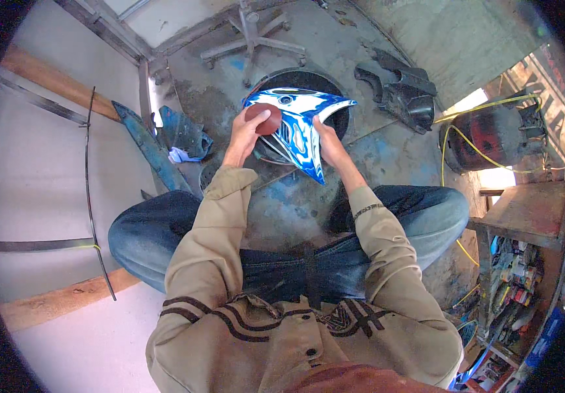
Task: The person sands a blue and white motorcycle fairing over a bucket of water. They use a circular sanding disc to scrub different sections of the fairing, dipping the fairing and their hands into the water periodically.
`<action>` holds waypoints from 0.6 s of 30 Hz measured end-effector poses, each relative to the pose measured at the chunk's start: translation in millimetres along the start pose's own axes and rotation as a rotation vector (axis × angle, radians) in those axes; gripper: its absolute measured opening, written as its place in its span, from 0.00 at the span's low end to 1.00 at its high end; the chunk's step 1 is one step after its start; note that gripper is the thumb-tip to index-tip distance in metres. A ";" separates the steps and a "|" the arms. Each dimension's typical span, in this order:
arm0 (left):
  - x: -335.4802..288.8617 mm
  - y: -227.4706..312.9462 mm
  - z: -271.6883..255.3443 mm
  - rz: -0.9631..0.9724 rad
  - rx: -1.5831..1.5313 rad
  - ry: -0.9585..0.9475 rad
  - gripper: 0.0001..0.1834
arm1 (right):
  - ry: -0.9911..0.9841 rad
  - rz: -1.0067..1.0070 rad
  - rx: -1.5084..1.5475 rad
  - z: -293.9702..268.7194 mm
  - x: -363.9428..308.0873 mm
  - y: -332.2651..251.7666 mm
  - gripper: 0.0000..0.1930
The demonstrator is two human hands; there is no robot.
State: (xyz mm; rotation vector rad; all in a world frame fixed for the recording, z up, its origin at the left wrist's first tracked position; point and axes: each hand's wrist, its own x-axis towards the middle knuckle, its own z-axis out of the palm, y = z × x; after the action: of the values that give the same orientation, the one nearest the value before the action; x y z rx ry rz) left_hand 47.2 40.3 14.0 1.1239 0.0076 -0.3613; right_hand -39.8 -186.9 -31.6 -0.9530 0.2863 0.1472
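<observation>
A glossy blue-and-white panel [304,134], shaped like a motorcycle fairing with pointed ends, is held in front of me over a round black tub [343,128]. My left hand [240,135] is closed on a round reddish-brown sanding disc [265,120], its thumb lying on the disc's face. The disc overlaps the panel's left edge; whether the hidden fingers also grip the panel I cannot tell. My right hand [330,145] grips the panel's right side, thumb on top and the other fingers mostly hidden. The panel's lowest tip points toward me.
Black plastic parts [400,88] lie on the stained floor at the right. A wheeled chair base [251,36] stands beyond the tub. Blue panels [155,141] lean at the left wall. A dark red tank [492,137] with a yellow hose and a cluttered wooden shelf [525,213] are at right.
</observation>
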 end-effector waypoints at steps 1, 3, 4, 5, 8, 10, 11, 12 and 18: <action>-0.9 0.8 -0.9 0.009 0.060 0.026 0.21 | -0.001 0.000 -0.001 0.2 0.2 -0.4 0.31; -0.2 4.2 -2.1 0.073 0.210 0.038 0.18 | -0.010 0.007 -0.024 2.6 0.1 -2.2 0.32; -0.4 6.0 -2.6 0.137 0.360 0.050 0.15 | -0.013 0.008 -0.024 5.6 -0.5 -2.7 0.32; -1.4 8.6 -4.5 0.138 0.360 0.053 0.15 | -0.008 0.003 -0.024 9.0 -1.0 -2.7 0.32; -8.5 19.6 20.2 0.367 0.938 0.030 0.10 | 0.024 -0.001 -0.030 0.1 -2.9 -2.3 0.32; -9.5 14.2 31.8 0.625 1.003 -0.017 0.08 | 0.020 0.003 -0.040 2.9 -2.2 -2.8 0.33; -11.6 11.7 33.6 0.691 1.098 -0.055 0.10 | 0.014 -0.004 -0.039 4.5 -2.0 -1.9 0.33; -11.2 5.1 29.5 0.695 1.096 -0.052 0.10 | 0.005 -0.012 -0.040 6.3 -1.8 -2.7 0.33; -13.7 -15.8 32.3 0.887 1.301 -0.141 0.19 | 0.022 -0.023 -0.076 1.1 -0.7 0.6 0.33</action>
State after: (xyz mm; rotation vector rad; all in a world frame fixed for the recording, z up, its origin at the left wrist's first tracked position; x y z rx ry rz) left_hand 24.1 9.6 16.8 2.2076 -0.9392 0.4570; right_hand -40.4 -185.7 -31.3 -1.0336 0.2912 0.1276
